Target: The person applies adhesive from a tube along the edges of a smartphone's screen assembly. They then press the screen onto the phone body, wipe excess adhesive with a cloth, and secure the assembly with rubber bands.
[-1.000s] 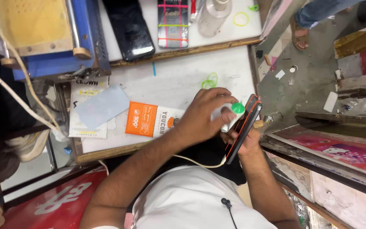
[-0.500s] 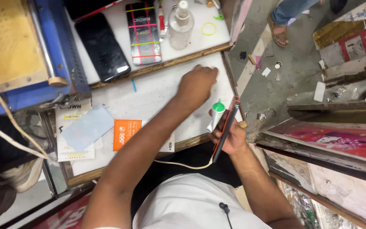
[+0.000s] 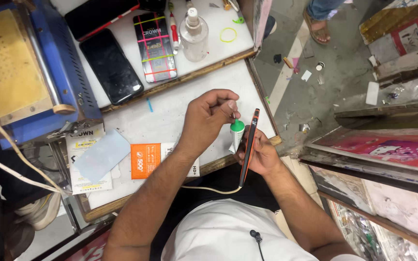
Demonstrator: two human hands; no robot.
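Observation:
My right hand (image 3: 263, 155) holds a phone (image 3: 249, 145) with an orange rim, edge-on, over the near right corner of the white table (image 3: 170, 121). The same hand grips a small white tube with a green cap (image 3: 236, 131). A pale cable (image 3: 209, 189) runs from the phone's lower end. My left hand (image 3: 209, 118) is above the tube. Its thumb and forefinger pinch a thin pin (image 3: 233, 115) right over the green cap.
A blue machine (image 3: 20, 67) stands at the far left. The upper shelf bears a black phone (image 3: 110, 65), a striped packet (image 3: 155, 46), a clear bottle (image 3: 193, 31) and a green ring (image 3: 227, 35). An orange packet (image 3: 146, 159) and pale sheet (image 3: 101, 154) lie nearby. Someone's sandalled foot (image 3: 320, 21) stands beyond.
My left hand left the tube, reached out onto the white table, then came back and now pinches a pin over the green cap. My right hand kept the phone and tube.

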